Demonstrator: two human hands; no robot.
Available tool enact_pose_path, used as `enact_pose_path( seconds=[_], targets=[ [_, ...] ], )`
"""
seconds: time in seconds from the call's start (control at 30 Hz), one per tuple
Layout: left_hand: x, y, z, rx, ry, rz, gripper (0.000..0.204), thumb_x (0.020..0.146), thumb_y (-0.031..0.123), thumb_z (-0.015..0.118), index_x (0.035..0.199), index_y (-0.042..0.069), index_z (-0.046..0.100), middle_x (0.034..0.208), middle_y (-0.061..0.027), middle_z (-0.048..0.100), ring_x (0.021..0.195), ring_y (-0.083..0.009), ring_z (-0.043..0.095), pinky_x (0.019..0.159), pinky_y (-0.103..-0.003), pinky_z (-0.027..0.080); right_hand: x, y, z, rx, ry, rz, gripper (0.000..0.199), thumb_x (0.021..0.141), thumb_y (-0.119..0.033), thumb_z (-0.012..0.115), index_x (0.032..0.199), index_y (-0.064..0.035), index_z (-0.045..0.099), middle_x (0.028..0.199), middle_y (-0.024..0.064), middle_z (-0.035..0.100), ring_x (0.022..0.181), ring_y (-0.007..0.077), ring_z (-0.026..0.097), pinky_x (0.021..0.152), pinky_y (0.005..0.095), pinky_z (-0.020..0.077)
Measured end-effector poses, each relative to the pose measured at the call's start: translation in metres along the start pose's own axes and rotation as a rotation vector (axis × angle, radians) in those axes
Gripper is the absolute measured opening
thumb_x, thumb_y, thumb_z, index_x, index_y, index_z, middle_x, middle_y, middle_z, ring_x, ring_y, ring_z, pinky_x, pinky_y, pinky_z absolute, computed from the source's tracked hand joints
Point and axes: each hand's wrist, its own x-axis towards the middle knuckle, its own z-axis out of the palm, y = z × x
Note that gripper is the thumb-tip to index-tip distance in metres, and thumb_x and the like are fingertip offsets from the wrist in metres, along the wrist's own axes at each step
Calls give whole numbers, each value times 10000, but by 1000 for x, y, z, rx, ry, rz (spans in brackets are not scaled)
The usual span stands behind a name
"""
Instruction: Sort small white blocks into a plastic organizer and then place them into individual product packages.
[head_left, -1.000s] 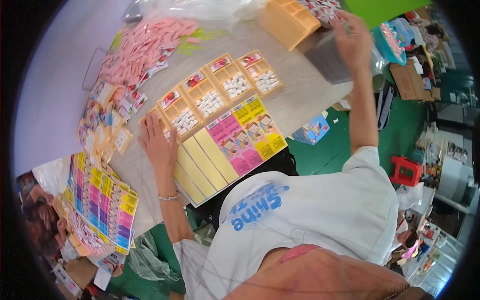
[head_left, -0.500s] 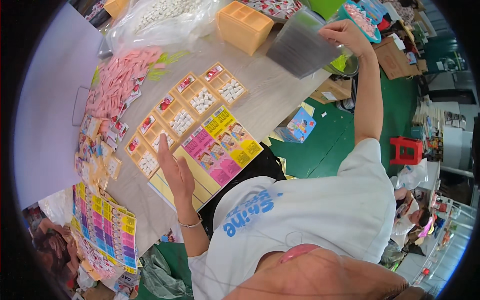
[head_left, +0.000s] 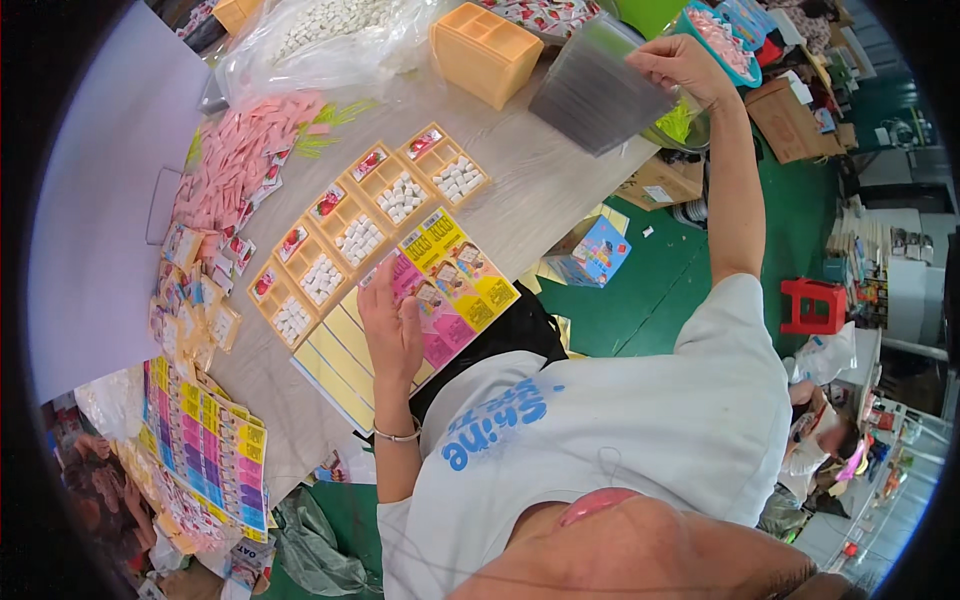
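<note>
My left hand (head_left: 392, 325), fingers stretched out, is over a sheet of printed cards (head_left: 462, 275) in pink and yellow, with blank pale-yellow strips (head_left: 335, 360) on its left. Whether the palm touches the sheet I cannot tell. Just beyond it stands a row of small orange compartment trays (head_left: 357, 240). Each has a strawberry-printed packet in one compartment and white marshmallow-like pieces in another. At the far right my right hand (head_left: 685, 70) pinches the upper edge of a stack of clear plastic sheets (head_left: 595, 90); how many it grips is hidden.
Left of the trays lies a heap of pink strips (head_left: 235, 160). Wrapped packs (head_left: 190, 300) and more printed sheets (head_left: 205, 440) sit nearer. A bag of white pieces (head_left: 330, 35) and stacked orange trays (head_left: 487, 52) stand at the back. A blue box (head_left: 600, 248) is right of the table.
My left hand has moved right and a little nearer, from the trays' edge to over the printed sheet. My right hand stays at the plastic stack, shifted slightly left.
</note>
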Motion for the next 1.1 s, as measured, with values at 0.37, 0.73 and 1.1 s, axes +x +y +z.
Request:
enact_pose_path(
  seconds=[0.37, 0.73, 1.1],
  targets=[
    [9, -6, -6, -105, 48, -78, 417, 1014, 248, 576, 1377, 43, 564, 1306, -176, 615, 1204, -312, 580, 1022, -409, 455, -11, -11, 15, -721, 526, -420, 214, 990, -230, 623, 969, -30, 696, 774, -15, 628, 698, 76, 561, 621, 269, 446],
    [124, 27, 55, -867, -57, -489, 412, 899, 156, 735, 1236, -45, 609, 985, -94, 729, 910, -159, 712, 775, -259, 574, -26, -5, 247, 847, -316, -64, 214, 1053, -265, 536, 1037, -69, 619, 769, -33, 562, 652, 50, 508, 583, 213, 418],
    [138, 14, 70, 232, 202, -204, 484, 832, 154, 759, 1252, -23, 595, 1283, -225, 610, 1145, -327, 617, 909, -402, 518, 25, 28, 288, -30, 104, -78, 178, 917, -195, 699, 951, -20, 692, 715, 23, 653, 639, 127, 613, 591, 292, 494]
  ],
)
